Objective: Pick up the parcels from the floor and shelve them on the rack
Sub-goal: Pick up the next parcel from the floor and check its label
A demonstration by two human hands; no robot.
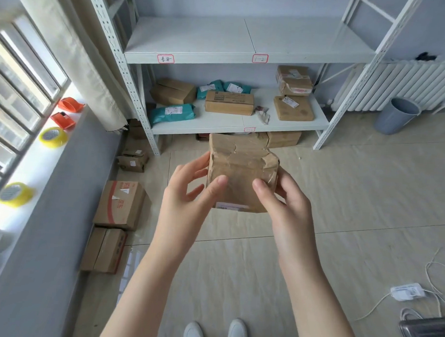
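I hold a crumpled brown paper parcel (240,166) in the air in front of me, between both hands. My left hand (189,197) grips its left edge, thumb on the front. My right hand (284,199) grips its right edge, thumb on the front too. A white label shows at the parcel's bottom edge. Beyond it stands the white metal rack (246,56); its lower shelf (233,123) carries several brown boxes and teal bags. More brown parcels (120,204) lie on the floor by the left wall.
A windowsill on the left holds yellow tape rolls (53,135) and orange tape dispensers (64,120). A grey bin (397,114) stands by the radiator at right. A white power adapter with cables (407,291) lies on the floor at right. My white shoes (215,331) are below.
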